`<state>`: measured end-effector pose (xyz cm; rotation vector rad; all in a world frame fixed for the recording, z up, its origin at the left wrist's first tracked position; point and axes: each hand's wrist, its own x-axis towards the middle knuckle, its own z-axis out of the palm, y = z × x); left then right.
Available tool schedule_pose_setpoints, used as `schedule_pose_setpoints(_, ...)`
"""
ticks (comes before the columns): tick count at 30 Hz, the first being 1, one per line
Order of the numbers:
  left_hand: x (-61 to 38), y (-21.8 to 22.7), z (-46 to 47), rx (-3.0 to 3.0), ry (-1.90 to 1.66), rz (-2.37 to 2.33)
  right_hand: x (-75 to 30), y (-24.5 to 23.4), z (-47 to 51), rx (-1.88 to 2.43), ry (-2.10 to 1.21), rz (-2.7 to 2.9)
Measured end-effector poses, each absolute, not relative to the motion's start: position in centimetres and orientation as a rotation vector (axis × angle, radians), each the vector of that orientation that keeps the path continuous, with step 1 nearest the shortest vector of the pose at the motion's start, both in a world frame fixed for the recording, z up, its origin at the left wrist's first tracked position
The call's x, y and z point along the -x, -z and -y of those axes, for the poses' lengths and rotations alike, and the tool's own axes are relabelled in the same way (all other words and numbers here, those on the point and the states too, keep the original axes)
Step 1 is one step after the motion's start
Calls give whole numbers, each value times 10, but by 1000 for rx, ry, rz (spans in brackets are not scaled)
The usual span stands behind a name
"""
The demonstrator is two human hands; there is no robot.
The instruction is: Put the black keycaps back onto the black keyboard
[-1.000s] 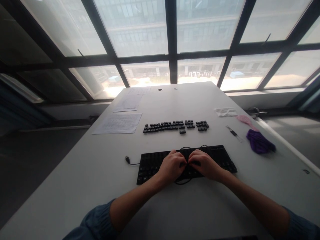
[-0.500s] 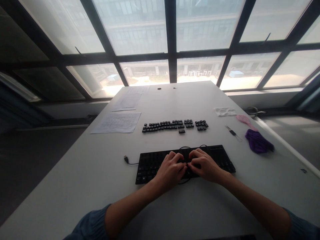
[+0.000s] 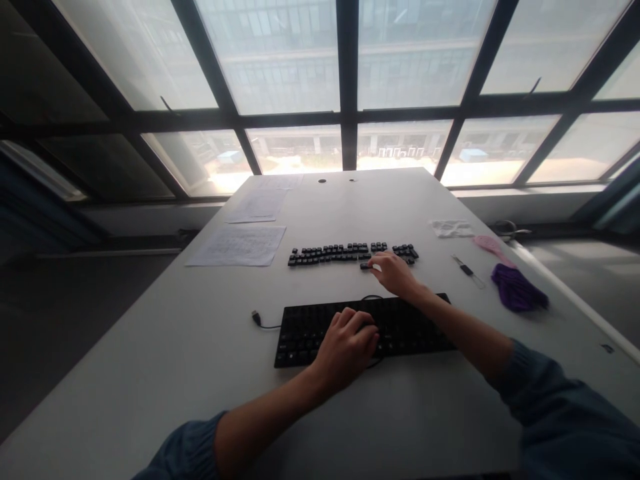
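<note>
A black keyboard (image 3: 320,317) lies at the near part of the table. My left hand (image 3: 347,343) rests over its middle with the fingers curled down and close together; whatever lies under the fingertips is hidden. Beyond the keyboard, my right hand (image 3: 393,272) reaches out to a wide black keycap (image 3: 365,266), pinching its right end between thumb and fingertips. That keycap sits on the table just in front of several loose keycaps (image 3: 330,256) laid out in rows. Part of the right-hand group is covered by the hand.
To the left are a USB plug (image 3: 257,318) on its cable and written sheets of paper (image 3: 237,245). On the right lie a white cloth (image 3: 451,229), a pink brush (image 3: 493,248), a black-handled tool (image 3: 466,270) and a purple cloth (image 3: 517,288). Windows stand behind the table.
My right hand has left the keyboard and moved forward to the wide keycap, closing on it. My left hand stays on the keyboard. The view has shifted slightly.
</note>
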<state>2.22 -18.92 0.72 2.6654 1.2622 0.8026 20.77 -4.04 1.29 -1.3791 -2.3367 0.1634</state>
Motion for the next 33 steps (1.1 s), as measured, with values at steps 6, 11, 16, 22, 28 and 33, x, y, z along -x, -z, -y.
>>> schedule_pose_setpoints(6,-8,-5,198,-2614,-893,-1273,-194,4,-4,1372,-158,2436)
schedule_pose_setpoints(11,3,-1,199,-2532,-921,-1337,-204,4,13,1316,-210,2415)
schedule_pose_setpoints(16,4,4,195,-2477,-944,-1322,-238,4,79,1064,-569,2180)
schedule_pose_setpoints(22,3,7,194,-2456,-921,-1310,-268,11,144,961,-721,2101)
schedule_pose_setpoints(28,2,7,193,-2454,-908,-1316,-266,9,148,918,-676,2217)
schedule_pose_setpoints(33,2,9,192,-2458,-915,-1303,-266,10,150,934,-641,2233)
